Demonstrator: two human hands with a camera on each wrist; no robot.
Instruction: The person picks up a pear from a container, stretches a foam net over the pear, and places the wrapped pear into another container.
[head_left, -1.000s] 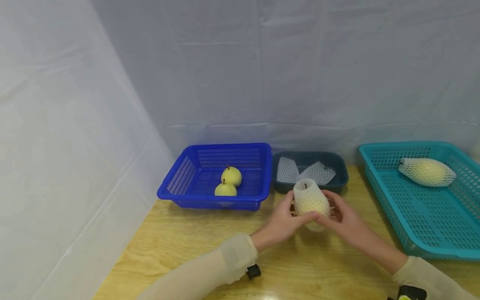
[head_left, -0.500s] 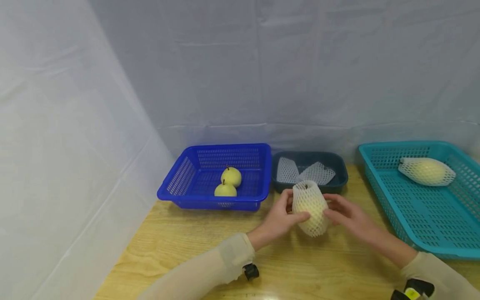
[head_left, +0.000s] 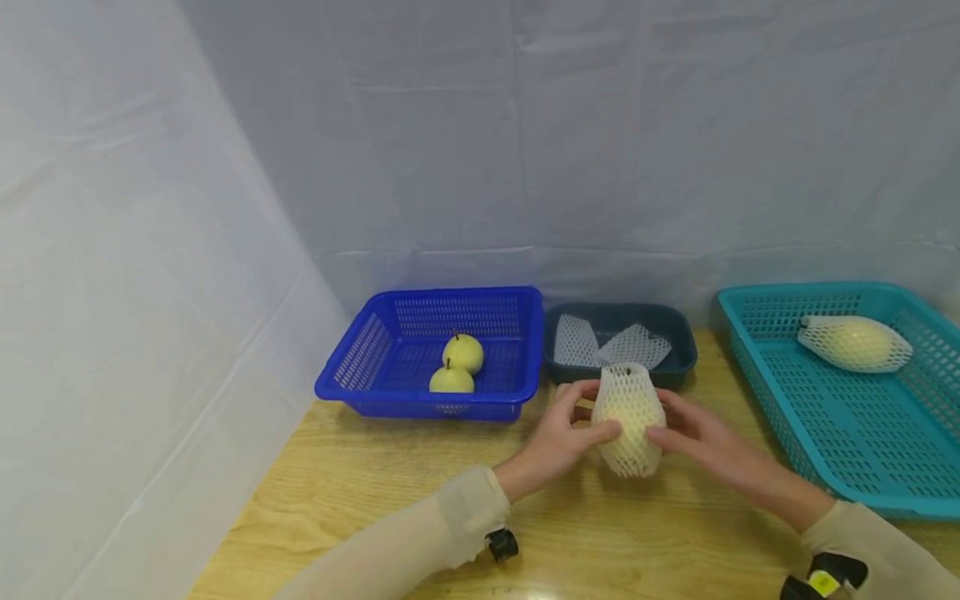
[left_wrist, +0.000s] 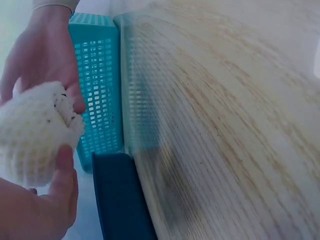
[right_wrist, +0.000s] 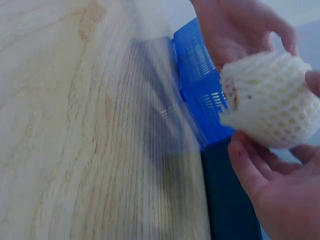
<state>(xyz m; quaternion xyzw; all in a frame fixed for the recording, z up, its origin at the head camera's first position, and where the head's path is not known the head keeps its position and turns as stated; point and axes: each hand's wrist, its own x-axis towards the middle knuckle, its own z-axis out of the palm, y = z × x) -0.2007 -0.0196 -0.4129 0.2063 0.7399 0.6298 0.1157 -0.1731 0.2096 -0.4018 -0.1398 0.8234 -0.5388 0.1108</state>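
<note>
A pear (head_left: 632, 417) in a white foam net sleeve is held upright between both hands, above the wooden table. My left hand (head_left: 558, 437) grips its left side, thumb across the front and fingers behind. On the other side my right hand (head_left: 708, 442) holds it with the thumb at the front and the fingers curled round the back. The net's upper end stands up past the fruit, its stem just showing inside. In the right wrist view the net's ragged lower end (right_wrist: 231, 102) shows between the two hands.
Two bare pears (head_left: 462, 354) lie in a blue basket (head_left: 427, 406) at the left. A dark tray (head_left: 678, 367) behind the hands holds foam nets (head_left: 576, 340). At the right, a teal basket (head_left: 832, 450) contains one netted pear (head_left: 857, 343).
The netted pear has shifted slightly right and down and stands more upright. My right thumb has drawn away from the left one, and the right hand has moved a little right.
</note>
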